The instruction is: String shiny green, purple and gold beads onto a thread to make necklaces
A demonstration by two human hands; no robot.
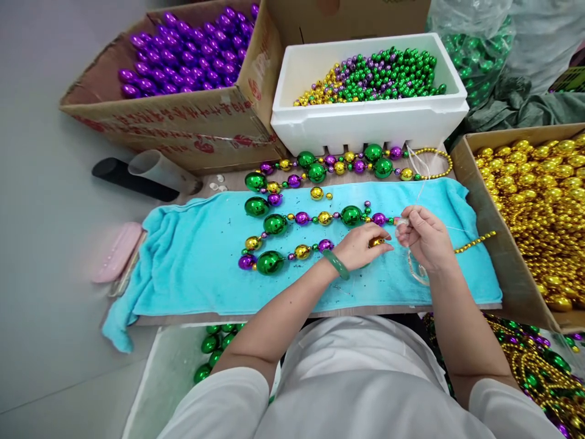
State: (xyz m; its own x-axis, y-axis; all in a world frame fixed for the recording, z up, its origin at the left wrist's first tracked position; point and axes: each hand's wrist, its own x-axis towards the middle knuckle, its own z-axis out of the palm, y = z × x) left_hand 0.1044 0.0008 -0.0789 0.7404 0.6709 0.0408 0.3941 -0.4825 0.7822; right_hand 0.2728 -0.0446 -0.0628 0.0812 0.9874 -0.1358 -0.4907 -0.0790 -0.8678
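My left hand (361,247), with a green bangle (337,264) on its wrist, is closed around a shiny gold bead (377,242). Just right of it, my right hand (425,236) pinches a white string (421,190). Leftward from my right fingertips runs a strand with a purple bead (379,219), a large green bead (351,216) and smaller beads between. Below, part of a row with another large green bead (270,263) passes behind my left hand. A loose gold bead (317,193) lies on the blue towel (192,262).
Behind the towel lies a beaded necklace (317,172). A white foam box (365,122) of small mixed beads stands at the back, beside a cardboard box (159,122) of purple beads. Gold beads (534,213) fill a box at right. A pink case (119,251) sits at left.
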